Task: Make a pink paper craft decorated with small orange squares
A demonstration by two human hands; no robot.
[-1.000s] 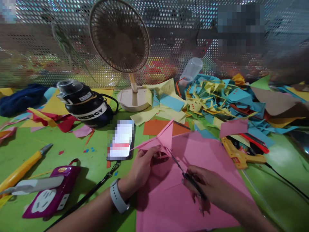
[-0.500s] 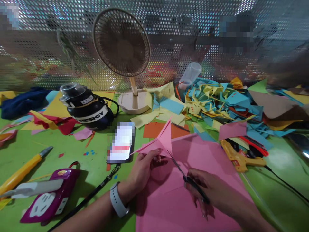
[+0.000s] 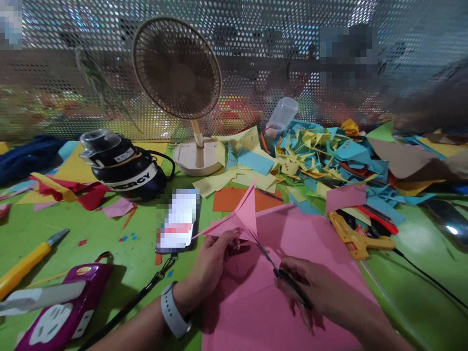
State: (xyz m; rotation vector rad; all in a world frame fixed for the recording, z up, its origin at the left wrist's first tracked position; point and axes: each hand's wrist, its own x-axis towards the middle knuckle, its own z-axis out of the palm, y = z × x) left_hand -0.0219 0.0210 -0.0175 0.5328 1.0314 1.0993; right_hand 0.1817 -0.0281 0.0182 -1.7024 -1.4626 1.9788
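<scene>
My left hand (image 3: 215,258) is closed, pinching the lower edge of a folded pink paper piece (image 3: 246,210) with several pointed tips. In my right hand (image 3: 303,287) is a pair of black-handled scissors (image 3: 271,263), fingers wrapped round the handles. The blades point up and left, with their tips at the lower right edge of the folded piece. Whether the tips are on the paper or just in front of it I cannot tell. Beneath both hands lies a large pink paper sheet (image 3: 256,317).
A pile of blue and yellow paper scraps (image 3: 314,156) lies behind. A yellow glue gun (image 3: 354,239) with a cord is at right. At left are a phone (image 3: 177,219), a yellow-handled cutter (image 3: 29,265), a purple case (image 3: 69,307), a black bottle (image 3: 127,168) and a fan (image 3: 179,68).
The whole view has shifted slightly, so things appear a little further left and lower. Both hands keep nearly the same pose, and the scissor tips stay by the folded pink paper.
</scene>
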